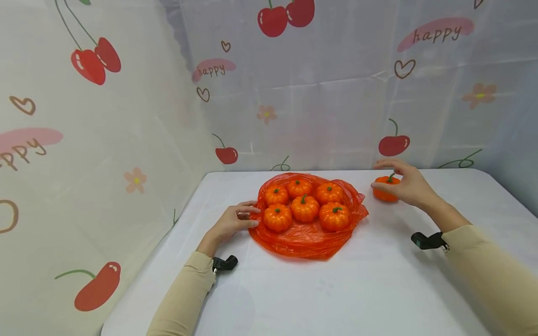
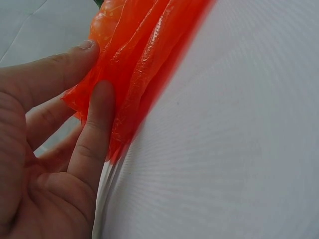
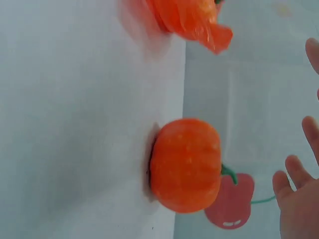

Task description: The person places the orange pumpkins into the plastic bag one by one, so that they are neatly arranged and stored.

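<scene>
Several small orange pumpkins with green stems sit in a spread red plastic bag on the white table. At the bag's left edge is my left hand. Its thumb and fingers, apart and slightly bent, touch the thin plastic in the left wrist view. Farther right, my right hand hovers around a single pumpkin outside the bag, its fingers spread and partly covering it. From the right wrist, this pumpkin rests on the table with the fingers apart from it.
A white curtain printed with cherries, hearts and flowers stands behind the table and along its left. Both wrists carry a small black camera, such as the one on the right. The single pumpkin lies near the table's back edge.
</scene>
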A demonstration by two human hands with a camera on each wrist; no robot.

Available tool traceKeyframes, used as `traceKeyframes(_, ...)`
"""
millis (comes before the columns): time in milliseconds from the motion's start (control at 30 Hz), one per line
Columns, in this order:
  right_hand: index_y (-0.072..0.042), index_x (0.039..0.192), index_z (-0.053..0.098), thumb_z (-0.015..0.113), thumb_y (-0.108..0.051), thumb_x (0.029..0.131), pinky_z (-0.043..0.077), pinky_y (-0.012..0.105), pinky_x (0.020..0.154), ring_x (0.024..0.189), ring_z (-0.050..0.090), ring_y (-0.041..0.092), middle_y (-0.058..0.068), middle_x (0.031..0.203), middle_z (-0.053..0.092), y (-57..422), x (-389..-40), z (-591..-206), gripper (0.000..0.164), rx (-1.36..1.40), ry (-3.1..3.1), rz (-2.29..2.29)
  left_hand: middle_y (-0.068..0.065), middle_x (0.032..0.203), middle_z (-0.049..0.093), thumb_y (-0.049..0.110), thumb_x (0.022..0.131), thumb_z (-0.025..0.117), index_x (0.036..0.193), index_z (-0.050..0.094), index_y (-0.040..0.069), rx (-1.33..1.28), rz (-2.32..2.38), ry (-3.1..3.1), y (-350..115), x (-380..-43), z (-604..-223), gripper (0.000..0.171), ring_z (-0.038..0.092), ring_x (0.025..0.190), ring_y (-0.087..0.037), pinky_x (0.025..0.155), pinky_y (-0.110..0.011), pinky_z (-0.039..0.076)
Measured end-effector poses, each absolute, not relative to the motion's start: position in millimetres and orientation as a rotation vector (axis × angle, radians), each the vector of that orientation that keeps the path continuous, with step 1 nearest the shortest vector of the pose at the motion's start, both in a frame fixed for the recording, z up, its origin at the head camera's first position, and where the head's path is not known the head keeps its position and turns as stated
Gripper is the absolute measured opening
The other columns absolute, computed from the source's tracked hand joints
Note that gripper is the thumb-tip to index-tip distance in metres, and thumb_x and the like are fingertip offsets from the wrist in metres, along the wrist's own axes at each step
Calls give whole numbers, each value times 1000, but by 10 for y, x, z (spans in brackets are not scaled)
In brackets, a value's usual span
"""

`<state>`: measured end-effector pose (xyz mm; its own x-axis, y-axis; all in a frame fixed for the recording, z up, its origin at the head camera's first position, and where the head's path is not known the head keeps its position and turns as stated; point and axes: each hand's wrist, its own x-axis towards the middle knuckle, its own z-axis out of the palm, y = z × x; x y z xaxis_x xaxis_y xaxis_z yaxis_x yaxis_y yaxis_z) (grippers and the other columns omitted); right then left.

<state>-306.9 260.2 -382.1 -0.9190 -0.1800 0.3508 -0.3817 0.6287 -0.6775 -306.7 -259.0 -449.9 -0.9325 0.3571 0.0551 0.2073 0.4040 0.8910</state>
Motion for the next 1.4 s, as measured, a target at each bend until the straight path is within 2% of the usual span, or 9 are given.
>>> traceKeyframes(133, -12, 147, 51, 79, -35, 91, 28, 76, 111, 144, 29, 47, 20, 159, 37, 2726, -3146, -3848, 67, 321, -2616, 1215, -5, 157, 50, 19, 88, 82, 123, 75, 12, 509, 1562, 2501, -2598, -3072, -4509, 37, 57, 128, -37, 107, -45, 49)
traceKeyframes(233, -12, 153, 43, 76, -43, 92, 30, 79, 107, 144, 26, 52, 24, 163, 30, 2781, -3200, -3890, 76, 229, -2658, 1232, -6, 157, 50, 18, 88, 82, 123, 75, 11, 506, 1570, 2492, -2599, -3068, -4510, 37, 57, 128, -37, 107, -47, 49)
traceKeyframes(567, -8, 157, 36, 73, -48, 94, 35, 76, 107, 146, 20, 56, 31, 163, 24, 2835, -3384, -4117, 84, 76, -2705, 1340, -3, 157, 50, 19, 87, 83, 123, 76, 13, 491, 1564, 2491, -2601, -3077, -4498, 37, 58, 127, -37, 105, -43, 51)
traceKeyframes(767, -9, 153, 42, 73, -39, 95, 43, 67, 108, 140, 27, 54, 35, 156, 29, 2818, -3444, -4245, 72, 54, -2722, 1367, -5, 158, 49, 18, 87, 83, 124, 75, 12, 498, 1560, 2490, -2593, -3085, -4509, 38, 59, 123, -35, 98, -33, 52)
traceKeyframes(867, -9, 149, 47, 74, -37, 95, 52, 58, 102, 135, 33, 52, 33, 152, 35, 2805, -3455, -4282, 66, 69, -2753, 1337, -5, 157, 50, 18, 87, 83, 124, 75, 12, 501, 1560, 2492, -2591, -3083, -4510, 37, 59, 122, -35, 97, -32, 51)
traceKeyframes(967, -9, 146, 50, 75, -38, 94, 55, 52, 97, 131, 37, 49, 30, 149, 38, 2788, -3455, -4301, 65, 88, -2780, 1325, -6, 157, 49, 19, 88, 83, 123, 75, 11, 511, 1560, 2495, -2594, -3080, -4507, 37, 60, 122, -34, 97, -32, 51)
traceKeyframes(1033, -7, 144, 51, 76, -37, 93, 54, 51, 98, 130, 37, 48, 29, 148, 40, 2787, -3460, -4313, 64, 108, -2788, 1317, -6, 157, 50, 19, 88, 83, 123, 75, 11, 518, 1564, 2495, -2595, -3077, -4503, 37, 60, 120, -34, 96, -32, 51)
traceKeyframes(1200, -5, 138, 55, 78, -34, 92, 49, 57, 102, 130, 37, 48, 28, 147, 41, 2779, -3454, -4324, 58, 154, -2792, 1292, -5, 157, 51, 17, 87, 83, 123, 75, 11, 520, 1564, 2496, -2597, -3069, -4496, 37, 61, 117, -32, 96, -32, 50)
traceKeyframes(1400, -5, 135, 58, 79, -34, 92, 47, 59, 102, 127, 39, 47, 26, 145, 44, 2760, -3437, -4297, 56, 179, -2786, 1237, -6, 156, 51, 19, 87, 83, 123, 75, 11, 520, 1552, 2501, -2600, -3071, -4505, 38, 59, 120, -33, 98, -32, 50)
